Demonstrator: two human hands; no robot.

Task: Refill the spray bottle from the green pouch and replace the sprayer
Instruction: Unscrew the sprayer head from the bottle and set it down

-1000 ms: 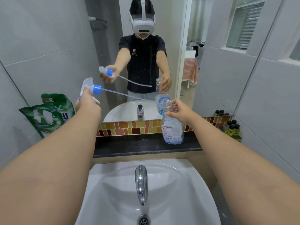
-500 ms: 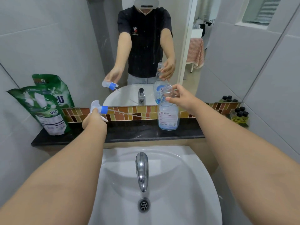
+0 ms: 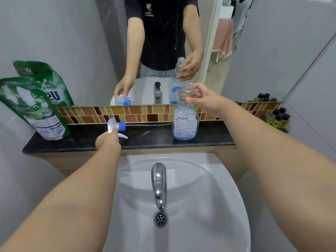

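The clear spray bottle stands upright on the black ledge, its neck uncapped, with only a little blue liquid at the bottom. My right hand grips its neck. My left hand holds the sprayer head, white with a blue collar, low over the ledge; its thin dip tube runs right toward the bottle. The green pouch leans against the wall at the ledge's left end, apart from both hands.
A white sink with a chrome tap lies just below the ledge. A mirror and a tiled strip back the ledge. Several small dark-capped bottles stand at the far right. Grey walls close in on both sides.
My left hand has lowered the sprayer head from above the bottle down to the ledge, left of the bottle. My right hand has stayed on the bottle's neck.
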